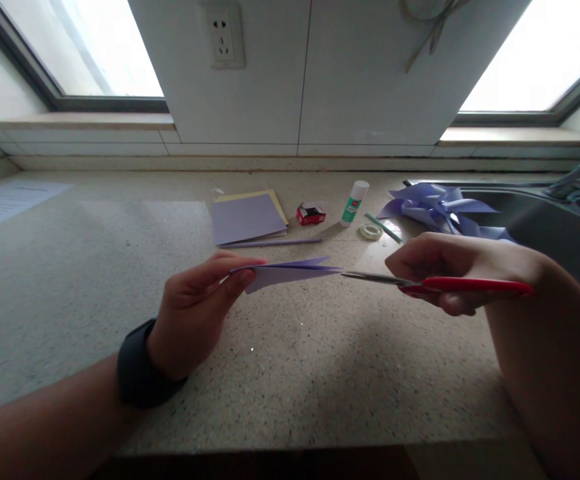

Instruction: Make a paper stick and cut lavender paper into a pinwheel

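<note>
Between thumb and fingers, my left hand [203, 303] pinches a folded piece of purple paper [290, 275] by its left end. The paper is held up over the counter, its layers spread slightly at the right end. My right hand [440, 267] grips red-handled scissors [470, 285] that point left. The scissor blades look nearly closed, and their tips are at the paper's right end; whether they touch it I cannot tell. Part of the handles is hidden by my fingers.
Behind my hands on the speckled counter [120, 267] lie stacked purple and yellow sheets [247, 217], a purple stick [275, 242], a small red box [311, 213], a glue stick [354, 203], a tape roll [371, 231] and a green strip [384, 227]. Purple paper pinwheel-like shapes [440, 203] rest beside the sink [530, 227].
</note>
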Demonstrator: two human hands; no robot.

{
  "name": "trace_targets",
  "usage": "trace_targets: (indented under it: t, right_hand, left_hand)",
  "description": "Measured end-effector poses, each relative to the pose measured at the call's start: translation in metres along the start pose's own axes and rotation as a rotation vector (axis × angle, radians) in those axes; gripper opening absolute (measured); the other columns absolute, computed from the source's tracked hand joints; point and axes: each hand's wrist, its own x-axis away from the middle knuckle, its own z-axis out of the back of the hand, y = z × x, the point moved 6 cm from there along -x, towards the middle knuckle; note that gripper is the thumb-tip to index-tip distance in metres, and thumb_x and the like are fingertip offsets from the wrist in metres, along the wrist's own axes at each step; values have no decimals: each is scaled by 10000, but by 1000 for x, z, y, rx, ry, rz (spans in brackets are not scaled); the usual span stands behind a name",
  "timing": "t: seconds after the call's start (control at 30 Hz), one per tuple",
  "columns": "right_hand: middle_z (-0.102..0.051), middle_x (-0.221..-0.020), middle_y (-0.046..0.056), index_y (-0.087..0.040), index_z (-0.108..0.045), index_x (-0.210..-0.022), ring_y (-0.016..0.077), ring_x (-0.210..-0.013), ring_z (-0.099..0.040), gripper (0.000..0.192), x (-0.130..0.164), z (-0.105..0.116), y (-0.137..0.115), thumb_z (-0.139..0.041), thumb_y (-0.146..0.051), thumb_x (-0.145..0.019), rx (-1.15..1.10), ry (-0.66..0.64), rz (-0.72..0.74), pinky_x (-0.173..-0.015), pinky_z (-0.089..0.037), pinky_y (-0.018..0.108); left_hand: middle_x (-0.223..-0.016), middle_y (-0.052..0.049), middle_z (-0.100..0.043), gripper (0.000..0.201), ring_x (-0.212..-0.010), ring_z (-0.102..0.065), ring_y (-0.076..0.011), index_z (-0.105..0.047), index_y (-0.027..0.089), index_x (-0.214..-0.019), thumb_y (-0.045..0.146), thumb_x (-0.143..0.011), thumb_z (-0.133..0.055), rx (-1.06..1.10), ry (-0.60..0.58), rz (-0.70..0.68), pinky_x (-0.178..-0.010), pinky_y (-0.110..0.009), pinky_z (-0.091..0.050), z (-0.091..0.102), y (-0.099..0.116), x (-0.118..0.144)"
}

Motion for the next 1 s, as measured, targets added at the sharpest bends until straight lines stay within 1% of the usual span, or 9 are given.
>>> trace_targets:
  t: [0.13,0.3,0.5,0.8,1.0]
  right_hand:
    - [-566,-639,-44,-172,-537,-773,47,-475,-487,425,-1,-1,2,-856,-446,-717,10,-7,-6,-405,-382,142]
    - [-558,-614,-62,-163,-551,-783,23,-433,-467,384,-5,-5,-1,-827,-428,-759,-1,-20,-13,-379,-339,117]
    - [-592,-616,-46,-151,-571,-782,34,-435,-495,422,-7,-5,-1,-862,-450,-719,-35,-15,-34,-384,-383,127]
    - [-580,-604,-58,-158,-557,-776,31,-427,-486,372,-8,-7,-4,-833,-408,-759,-21,-17,-30,-382,-380,131]
    - [-575,-604,-55,-158,-555,-785,33,-428,-475,391,-8,-6,0,-834,-429,-750,-20,-30,-11,-374,-359,141]
  left_hand:
    - [-923,0,-750,178,-814,-641,-133,-803,344,-1043,254,-931,-698,3,21,33,-704,-234,-509,1,-3,0]
    - [-964,22,-766,179,-862,-649,-129,-799,374,-1044,276,-933,-699,14,18,65,-746,-232,-504,2,-5,0]
    - [-977,29,-767,178,-883,-651,-127,-796,387,-1042,284,-928,-707,23,13,64,-763,-230,-505,1,-5,0]
    - [-978,22,-774,170,-885,-666,-126,-801,364,-1035,274,-936,-696,11,2,93,-775,-227,-513,0,-4,0]
    - [-981,-8,-780,139,-883,-687,-162,-808,323,-1015,298,-918,-713,-16,34,99,-781,-274,-550,2,-6,0]
